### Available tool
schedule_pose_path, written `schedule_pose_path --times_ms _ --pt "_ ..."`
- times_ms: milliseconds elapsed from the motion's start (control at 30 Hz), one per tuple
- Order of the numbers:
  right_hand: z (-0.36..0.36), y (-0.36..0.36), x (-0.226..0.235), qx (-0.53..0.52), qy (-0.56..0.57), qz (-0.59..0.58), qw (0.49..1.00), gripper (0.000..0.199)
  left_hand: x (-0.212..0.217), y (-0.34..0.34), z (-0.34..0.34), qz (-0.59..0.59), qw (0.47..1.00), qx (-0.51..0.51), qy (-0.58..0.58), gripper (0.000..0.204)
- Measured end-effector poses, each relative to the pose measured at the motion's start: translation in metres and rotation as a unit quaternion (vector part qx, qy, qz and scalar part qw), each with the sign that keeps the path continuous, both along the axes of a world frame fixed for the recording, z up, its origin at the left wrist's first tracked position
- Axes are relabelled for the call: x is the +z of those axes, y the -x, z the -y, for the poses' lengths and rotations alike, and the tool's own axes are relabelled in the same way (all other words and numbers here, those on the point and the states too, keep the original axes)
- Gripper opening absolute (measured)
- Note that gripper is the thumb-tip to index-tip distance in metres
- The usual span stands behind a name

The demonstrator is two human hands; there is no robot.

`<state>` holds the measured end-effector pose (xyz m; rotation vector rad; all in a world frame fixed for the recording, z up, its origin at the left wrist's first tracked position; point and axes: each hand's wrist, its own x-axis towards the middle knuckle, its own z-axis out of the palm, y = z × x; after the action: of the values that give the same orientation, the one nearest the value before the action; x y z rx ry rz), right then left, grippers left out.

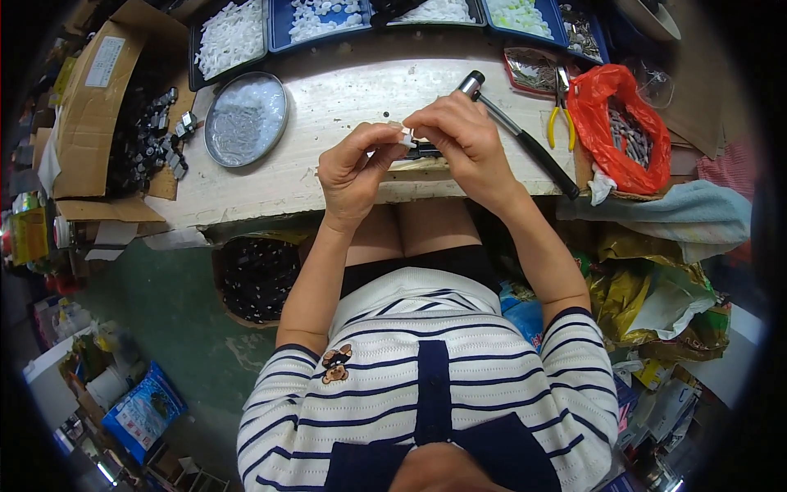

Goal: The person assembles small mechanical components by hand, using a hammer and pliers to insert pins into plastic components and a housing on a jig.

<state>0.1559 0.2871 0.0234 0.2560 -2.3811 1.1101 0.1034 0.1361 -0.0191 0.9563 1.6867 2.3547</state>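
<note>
Over the front part of the worktable (328, 107), my left hand (357, 164) pinches a small white plastic part (407, 141) between thumb and fingertips. My right hand (467, 146) meets it there, its thumb and forefinger closed at the part's upper end; a tiny reddish bit shows between them, too small to name. Just below the fingertips lies a dark object (425, 151), mostly covered by my hands. A hammer (525, 135) with a black grip lies slantwise to the right, its metal head close behind my right hand.
A round metal tray (283, 123) of clear small pieces and a carton (86, 123) of black-and-silver parts stand left. Bins (268, 25) of white parts line the back. Yellow-handled pliers (561, 123), a red dish (512, 78) and a red bag (598, 98) of metal pieces are right.
</note>
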Motion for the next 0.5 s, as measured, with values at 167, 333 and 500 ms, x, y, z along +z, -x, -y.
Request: schedule_pose_path --times_ms 167,333,500 --pt "0.002 -0.010 0.002 -0.011 -0.045 -0.002 0.999 0.009 -0.005 0.000 0.001 -0.063 0.996 0.054 0.035 0.028" --pt "0.004 -0.006 -0.007 -0.020 -0.091 -0.055 0.994 0.008 0.000 0.005 0.003 -0.109 0.988 0.079 0.072 0.027" --pt "0.000 -0.005 -0.020 0.001 -0.218 0.001 0.976 0.005 -0.006 0.014 0.020 -0.190 0.948 0.134 0.219 0.019"
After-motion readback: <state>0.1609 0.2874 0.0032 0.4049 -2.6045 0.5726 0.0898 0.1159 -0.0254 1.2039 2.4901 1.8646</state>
